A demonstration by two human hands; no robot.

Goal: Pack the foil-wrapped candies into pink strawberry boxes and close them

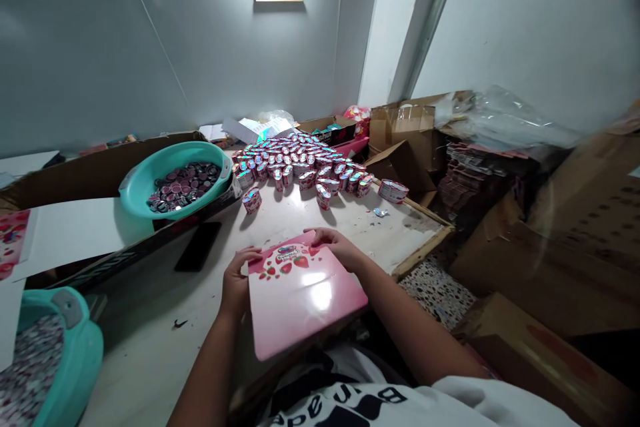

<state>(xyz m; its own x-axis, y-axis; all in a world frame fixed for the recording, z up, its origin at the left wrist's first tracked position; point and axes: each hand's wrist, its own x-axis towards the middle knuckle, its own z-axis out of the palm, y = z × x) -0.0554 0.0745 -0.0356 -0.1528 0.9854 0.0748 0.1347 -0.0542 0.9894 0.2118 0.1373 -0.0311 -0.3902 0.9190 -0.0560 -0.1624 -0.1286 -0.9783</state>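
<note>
A pink, glossy flat carton [295, 307] printed with strawberries lies tilted at the table's near edge, in front of my body. My left hand [237, 280] grips its left upper edge, fingers curled over the top corner. At the far right corner my right hand [335, 245] holds the same carton, fingertips bent over the edge. Beyond it, many small strawberry-patterned oval packs [300, 160] stand crowded on the white table [270, 223]. One pack [251, 200] and another [323, 196] stand a little nearer to me.
On the left, a turquoise basin [143, 177] holds dark round pieces; another turquoise basin [83, 347] stands nearer. A black phone [199, 247] lies beside a long cardboard box [100, 180]. Cardboard boxes [400, 127] and stacked flat cartons [465, 177] crowd the right.
</note>
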